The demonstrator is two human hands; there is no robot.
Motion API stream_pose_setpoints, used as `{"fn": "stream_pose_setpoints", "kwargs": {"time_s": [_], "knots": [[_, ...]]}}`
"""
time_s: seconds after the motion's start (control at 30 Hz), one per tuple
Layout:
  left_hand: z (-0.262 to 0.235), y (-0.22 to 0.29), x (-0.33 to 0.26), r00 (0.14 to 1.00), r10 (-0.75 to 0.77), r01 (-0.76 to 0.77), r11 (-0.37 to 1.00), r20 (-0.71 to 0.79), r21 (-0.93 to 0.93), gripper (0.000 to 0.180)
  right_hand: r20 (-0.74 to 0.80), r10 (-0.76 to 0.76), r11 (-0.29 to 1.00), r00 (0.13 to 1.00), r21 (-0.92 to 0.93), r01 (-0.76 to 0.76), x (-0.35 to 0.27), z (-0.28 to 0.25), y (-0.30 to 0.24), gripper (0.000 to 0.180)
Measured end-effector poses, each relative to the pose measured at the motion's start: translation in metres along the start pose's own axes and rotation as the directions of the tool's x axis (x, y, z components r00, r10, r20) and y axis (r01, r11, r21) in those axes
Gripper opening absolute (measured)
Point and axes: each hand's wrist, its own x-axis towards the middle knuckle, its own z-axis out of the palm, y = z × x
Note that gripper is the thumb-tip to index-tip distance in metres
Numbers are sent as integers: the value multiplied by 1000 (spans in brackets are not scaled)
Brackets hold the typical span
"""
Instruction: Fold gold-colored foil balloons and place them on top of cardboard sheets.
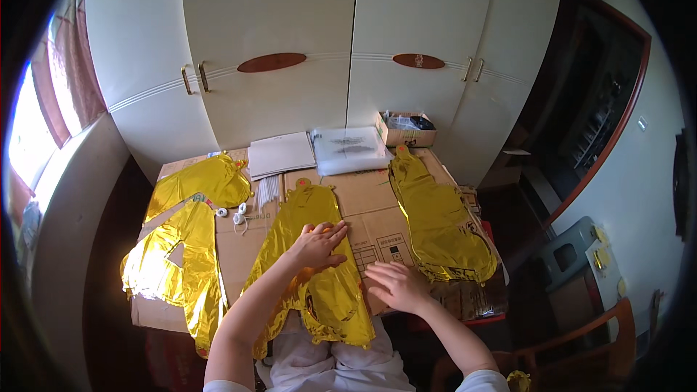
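A flat gold foil balloon [308, 207] lies in front of me, its near end hanging over the table edge onto my lap. My left hand [316, 247] rests on it with the fingers stretched out. Just beyond its right side, my right hand [396, 284] is over the cardboard, fingers extended and nothing in them. To the right lies a stack of flat gold foil balloons [439, 218]. On the left are another gold foil balloon [207, 185] and, nearer me, an A-shaped one [200, 239] that droops over the front edge.
Cardboard [370, 221] covers the table. Small white rolls [238, 218] sit beside thin clear strips [267, 192]. Along the back are white sheets [281, 154], clear plastic bags [352, 151] and an open carton [406, 131]. Cabinets [276, 14] stand behind; a wooden chair [581, 345] is at right.
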Motion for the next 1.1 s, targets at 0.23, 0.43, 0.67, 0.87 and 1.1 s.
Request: {"fn": "stream_pose_setpoints", "kwargs": {"time_s": [0.23, 0.43, 0.67, 0.87, 1.1], "knots": [[-2, 0, 2, 1000, 7, -7, 1000, 13, -18, 84, -58, 33, 999, 998, 0, -33, -11, 18, -13, 49], [-2, -1, 0, 1000, 1, -1, 1000, 29, -22, 84, -51, 4, 999, 999, -42, -7, -9, 19, -15, 37], [-6, 1, 2, 999, -5, 6, 1000, 34, -27, 84, -61, -19, 997, 998, -82, 14, -10, 19, -15, 32], [-9, 1, 1, 1000, 1, -1, 1000, 10, -20, 86, -55, -70, 988, 996, -139, 62, -6, 14, -20, 27], [-11, -5, 7, 1000, -25, 25, 1000, 11, 1, 93, -26, -137, 977, 990, -171, 131, -3, 16, -19, 26]]}}
